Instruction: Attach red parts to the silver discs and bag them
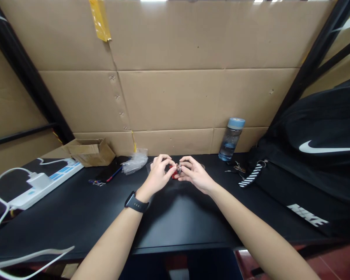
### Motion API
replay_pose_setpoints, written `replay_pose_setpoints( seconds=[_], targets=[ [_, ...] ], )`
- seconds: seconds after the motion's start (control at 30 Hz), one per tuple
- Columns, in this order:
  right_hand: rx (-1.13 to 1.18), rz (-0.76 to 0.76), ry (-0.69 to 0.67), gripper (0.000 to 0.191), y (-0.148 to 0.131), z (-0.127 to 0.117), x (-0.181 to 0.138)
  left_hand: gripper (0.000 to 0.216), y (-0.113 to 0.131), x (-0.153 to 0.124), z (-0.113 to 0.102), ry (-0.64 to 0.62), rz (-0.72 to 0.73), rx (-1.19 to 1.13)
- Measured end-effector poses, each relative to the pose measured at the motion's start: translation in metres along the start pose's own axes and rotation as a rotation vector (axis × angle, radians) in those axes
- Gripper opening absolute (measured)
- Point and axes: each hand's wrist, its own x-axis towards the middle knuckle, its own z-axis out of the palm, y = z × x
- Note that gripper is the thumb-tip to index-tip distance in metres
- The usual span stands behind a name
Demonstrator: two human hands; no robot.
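Note:
Over the black table top, my left hand [159, 173] has its thumb and fingers closed at a small red object [173, 173]. Facing it, my right hand [196, 175] pinches a small dark, shiny round piece [179, 168] between thumb and fingers. The two pieces sit close together between my fingertips; whether they are joined I cannot tell. Fingers cover much of both, so their kind does not show. A black watch [137, 202] is strapped on my left wrist. Something clear and thin lies on the table behind the hands, mostly hidden.
On the left are a white power strip [48, 186] with cables, an open cardboard box [90, 152], a black phone-like slab [106, 175] and a crumpled clear bag [135, 161]. To the right stand a water bottle [231, 140], keys [238, 168] and a black backpack [309, 182]. Cardboard [169, 97] walls the back.

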Motion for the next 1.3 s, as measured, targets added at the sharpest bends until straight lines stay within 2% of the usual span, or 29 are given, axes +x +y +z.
replay_pose_setpoints(
  seconds=[0.07, 0.17, 0.33, 0.4, 0.47, 0.6, 0.73, 0.83, 0.93, 1.07, 1.2, 1.3],
  targets=[
    [-0.007, 0.046, -0.02, 0.042, 0.003, -0.002, 0.001, 0.014, -0.001, 0.0, -0.002, -0.03, -0.003, 0.025],
    [-0.031, 0.091, 0.005, 0.038, 0.004, -0.003, 0.002, 0.018, -0.008, -0.001, -0.006, -0.091, -0.038, 0.122],
    [-0.023, 0.143, 0.154, 0.03, -0.001, -0.003, 0.004, 0.027, -0.033, -0.009, -0.01, -0.305, -0.221, 0.465],
    [-0.041, 0.144, 0.183, 0.033, -0.004, -0.005, 0.004, 0.038, -0.042, -0.011, -0.009, -0.405, -0.297, 0.545],
    [-0.073, 0.129, 0.206, 0.039, -0.006, -0.008, 0.004, 0.045, -0.047, -0.011, -0.008, -0.454, -0.352, 0.574],
    [-0.137, 0.082, 0.227, 0.051, -0.006, -0.014, 0.005, 0.028, -0.048, -0.006, -0.012, -0.409, -0.379, 0.62],
    [-0.224, 0.019, 0.227, 0.056, -0.008, -0.021, 0.006, 0.028, -0.037, 0.0, -0.024, -0.282, -0.411, 0.642],
    [-0.292, -0.031, 0.194, 0.056, -0.013, -0.028, 0.005, 0.02, -0.019, -0.001, -0.033, -0.126, -0.336, 0.541],
    [-0.338, -0.037, 0.144, 0.059, -0.021, -0.033, 0.003, 0.01, 0.0, -0.013, -0.035, -0.083, -0.178, 0.46],
    [-0.503, -0.057, 0.028, 0.056, -0.027, -0.033, 0.0, 0.011, 0.021, -0.049, -0.024, -0.163, 0.001, 0.499],
    [-0.757, -0.103, -0.118, 0.054, -0.03, -0.025, -0.005, 0.011, 0.028, -0.087, -0.019, -0.296, 0.022, 0.427],
    [-0.895, -0.124, -0.246, 0.056, -0.035, -0.014, -0.013, 0.029, 0.025, -0.109, -0.021, -0.37, 0.06, 0.345]
  ],
)
